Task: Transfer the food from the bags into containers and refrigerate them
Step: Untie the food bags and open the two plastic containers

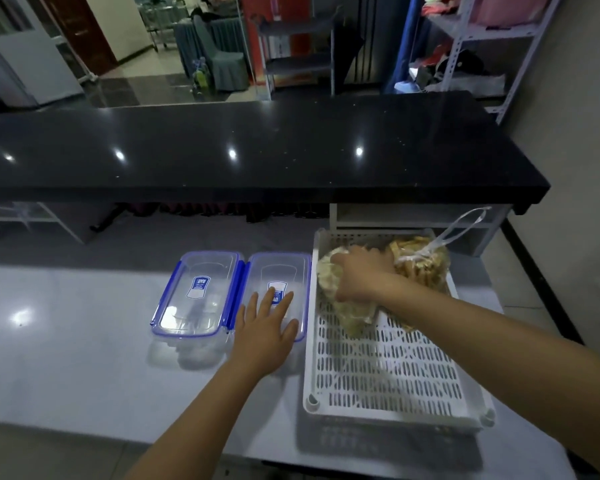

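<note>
Two clear containers with blue-clipped lids stand side by side on the white counter, the left container (197, 295) and the right container (280, 271). My left hand (264, 327) lies flat with spread fingers on the right container's lid. To the right, a white perforated basket (388, 368) holds two clear bags of pale food. My right hand (359, 277) grips the left bag (343, 317) near its top. The right bag (421, 263), with yellowish sticks, lies at the basket's far end with its handles up.
A black glossy raised counter (257, 150) runs across behind the work surface. The white counter (66, 341) stretches left of the containers. A metal shelving rack (465, 46) stands at the back right beside the wall.
</note>
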